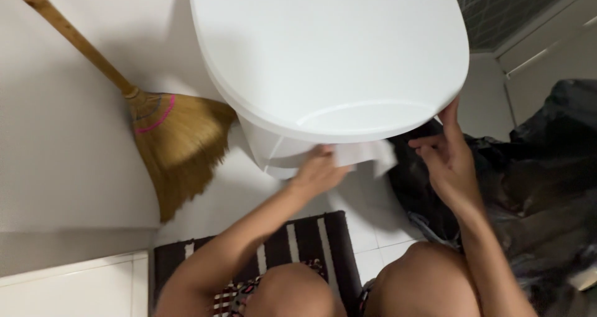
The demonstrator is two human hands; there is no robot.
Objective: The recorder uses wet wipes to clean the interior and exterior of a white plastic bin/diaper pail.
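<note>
White tissue [367, 155] pressed against the bin body just under the front edge of the large white lid [329, 55], gripped by the left hand [318, 171], fingers closed on its left end. Right hand [449, 158] is loose, fingers half curled, fingertips touching the lid's right underside edge; it grasps nothing. Black plastic bag [535, 174] lies at the right, behind that hand. Straw broom [177, 146] leans against the left wall. Striped mat [311, 236] lies on the tiled floor below the bin.
</note>
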